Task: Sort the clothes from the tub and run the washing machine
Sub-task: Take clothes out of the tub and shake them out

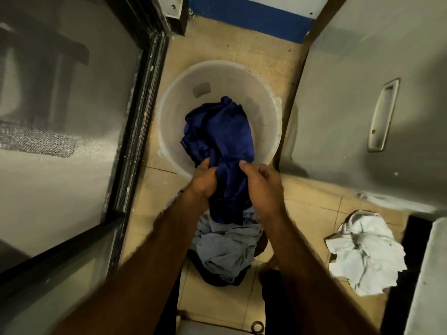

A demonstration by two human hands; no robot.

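Left hand: the left hand [202, 181] is clenched on a dark blue garment [217, 136], fingers curled into the fabric from its left side, back of the hand facing the camera.
Right hand: the right hand [262, 187] grips the same garment from the right, thumb on top and fingers wrapped under the cloth; the two hands sit close together with a fold of blue cloth bunched between them.
Dark blue garment: its near end is gathered in both hands above the near rim of the tub; the rest lies crumpled inside the tub, and one tail hangs down below the hands.
Tub: a round, translucent white tub [174, 110] stands on the floor just beyond the hands; its far wall is bare, and the blue garment is the only cloth seen in it.
Light blue pile: a heap of pale blue-grey clothes [225, 247] lies on the floor under the forearms, nearer the person than the tub, with a darker cloth showing at its lower edge.
White pile: a crumpled heap of white cloth [365, 252] lies on the floor to the right, well apart from the blue-grey heap.
Floor: beige tiles [304, 197], stained in places.
Left side: a glass door [60, 93] in a dark frame [142, 117] runs beside the tub.
Right side: a grey metal panel [338, 68] with a recessed handle [383, 114] stands close to the tub's right rim.
Far wall: a blue band [249, 18] crosses its base.
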